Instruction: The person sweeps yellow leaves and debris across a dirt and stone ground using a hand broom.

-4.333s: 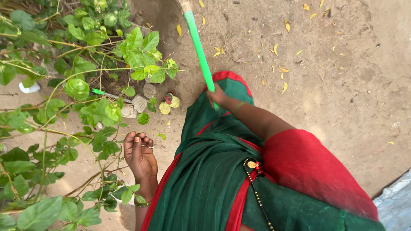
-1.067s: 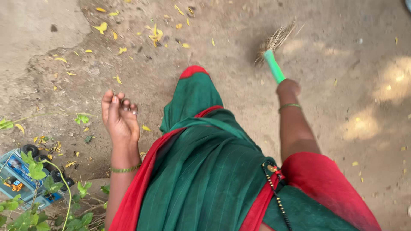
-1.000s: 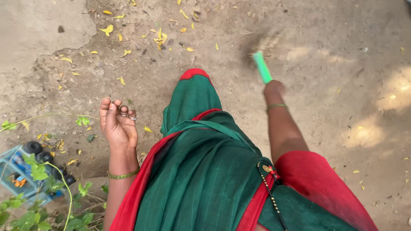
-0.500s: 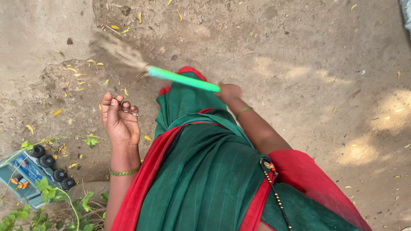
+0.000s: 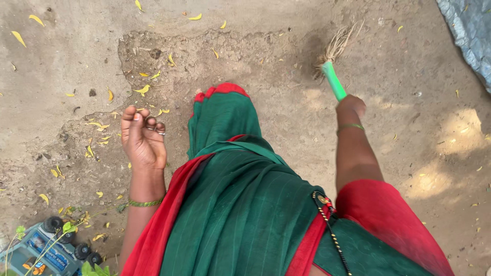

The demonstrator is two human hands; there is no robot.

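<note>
Your right hand (image 5: 351,106) is clenched around the green handle of the broom (image 5: 333,84), which runs up and slightly left from the fist; its straw bristles (image 5: 338,43) touch the ground (image 5: 399,133) ahead of you, on the right. Your left hand (image 5: 142,137) holds nothing, fingers (image 5: 134,115) loosely curled, hanging well apart from the broom across your green sari (image 5: 240,199). Yellow leaves (image 5: 97,125) lie scattered on the left, nearer the empty hand.

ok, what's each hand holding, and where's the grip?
The right hand grips a broom by the lower end of its green handle, bristles pointing away over the dirt ground. The left hand holds nothing, fingers loosely curled.
</note>
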